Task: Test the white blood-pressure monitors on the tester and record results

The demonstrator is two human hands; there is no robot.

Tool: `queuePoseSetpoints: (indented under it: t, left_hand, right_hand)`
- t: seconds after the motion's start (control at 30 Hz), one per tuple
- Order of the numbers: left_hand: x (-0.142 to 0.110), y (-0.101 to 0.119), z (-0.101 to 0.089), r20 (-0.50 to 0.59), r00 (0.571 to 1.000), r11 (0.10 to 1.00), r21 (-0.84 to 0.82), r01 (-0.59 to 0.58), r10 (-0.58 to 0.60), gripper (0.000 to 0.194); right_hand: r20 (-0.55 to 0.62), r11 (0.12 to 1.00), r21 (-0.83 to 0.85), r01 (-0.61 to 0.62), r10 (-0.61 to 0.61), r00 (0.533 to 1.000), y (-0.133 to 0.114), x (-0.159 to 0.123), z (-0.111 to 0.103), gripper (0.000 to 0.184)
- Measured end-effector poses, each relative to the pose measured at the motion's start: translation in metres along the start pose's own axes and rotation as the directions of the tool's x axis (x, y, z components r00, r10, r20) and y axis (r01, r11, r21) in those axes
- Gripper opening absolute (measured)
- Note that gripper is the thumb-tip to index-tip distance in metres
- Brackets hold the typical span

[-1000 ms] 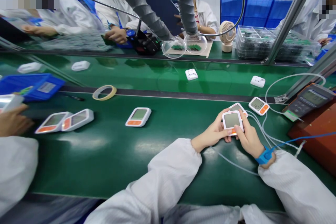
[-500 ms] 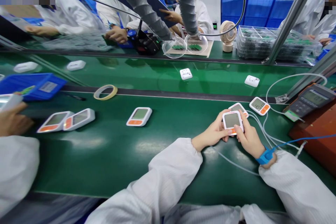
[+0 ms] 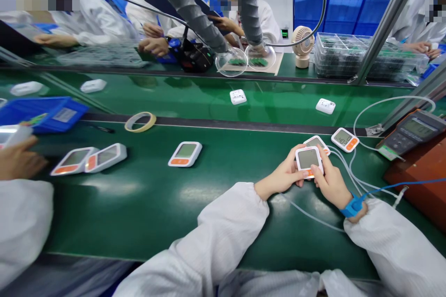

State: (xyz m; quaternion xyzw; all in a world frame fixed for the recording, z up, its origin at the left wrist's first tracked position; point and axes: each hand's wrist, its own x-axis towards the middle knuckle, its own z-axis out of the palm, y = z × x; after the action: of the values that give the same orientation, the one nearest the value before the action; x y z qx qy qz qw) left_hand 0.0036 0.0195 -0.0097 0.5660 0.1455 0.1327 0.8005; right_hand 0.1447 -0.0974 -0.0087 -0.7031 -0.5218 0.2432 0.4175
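A white blood pressure monitor (image 3: 308, 158) with a grey screen and orange buttons is held up between both hands. My left hand (image 3: 284, 175) grips its left side, thumb along the lower edge. My right hand (image 3: 331, 183), with a blue strap at the wrist, clasps the right side and lays its thumb by the orange button. The screen shows no digits I can make out. Just behind lies a second monitor (image 3: 318, 143), partly hidden by the held one. Beside it a third monitor (image 3: 344, 139) shows digits. Pale tubes (image 3: 351, 174) run near my right hand.
A handheld gauge (image 3: 414, 132) rests by an orange-brown box (image 3: 421, 185) at right. Another monitor (image 3: 185, 154), a tape roll (image 3: 140, 122) and a blue bin (image 3: 45, 113) are leftward, near a co-worker's hand (image 3: 21, 158). White housings (image 3: 238, 97) lie on the green belt (image 3: 278, 102) behind.
The white housings on the belt have shifted left. Both my hands and the held monitor stay almost still. Across the belt, co-workers' hands have moved slightly.
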Motion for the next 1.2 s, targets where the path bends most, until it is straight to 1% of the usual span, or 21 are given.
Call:
queuePoseSetpoints:
  t: [0.43, 0.8, 1.2]
  left_hand:
    - [0.0004, -0.0034, -0.002, 0.005, 1.0, 1.0, 0.008, -0.012, 0.012, 0.086]
    - [0.0002, -0.0003, 0.0002, 0.002, 1.0, 1.0, -0.001, -0.013, 0.013, 0.085]
    - [0.0004, -0.002, -0.0002, 0.0, 1.0, 1.0, -0.004, -0.017, 0.017, 0.084]
  right_hand:
    - [0.0, 1.0, -0.012, 0.007, -0.007, 1.0, -0.0008, 0.0003, -0.0006, 0.065]
    - [0.005, 1.0, -0.004, 0.002, -0.002, 1.0, -0.0006, 0.0003, -0.0006, 0.065]
    - [0.004, 1.0, -0.01, 0.007, -0.007, 1.0, -0.0004, 0.0006, -0.0008, 0.065]
